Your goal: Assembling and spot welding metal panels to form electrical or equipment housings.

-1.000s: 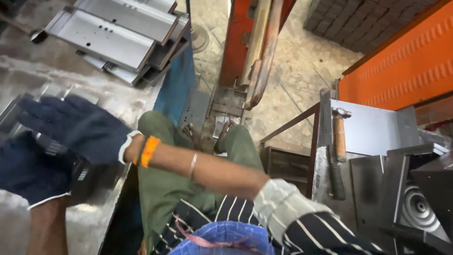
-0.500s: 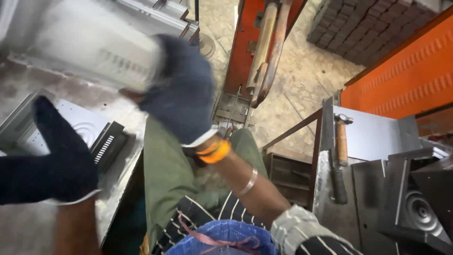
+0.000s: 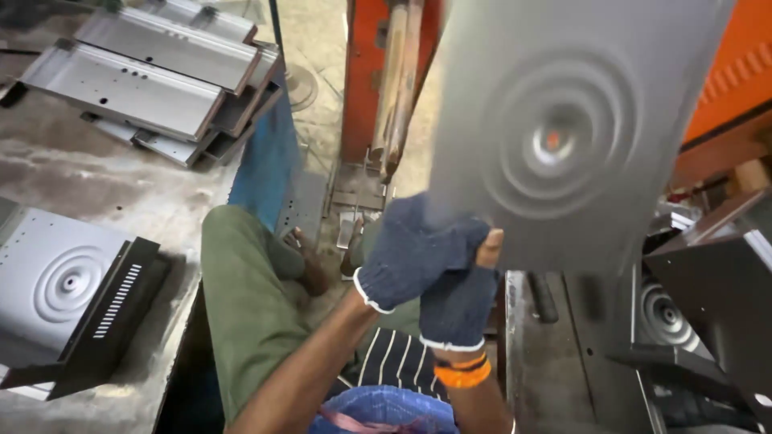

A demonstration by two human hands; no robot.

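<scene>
Above my knees, both my left hand and right hand clamp the grey stamped panel at its lower edge; I should keep it steady.

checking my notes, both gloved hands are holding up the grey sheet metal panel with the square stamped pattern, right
Not quite. The head view shows the left hand and right hand, both gloved, gripping the lower edge of the grey sheet metal panel, but its stamped pattern is concentric rings, not square.
</scene>
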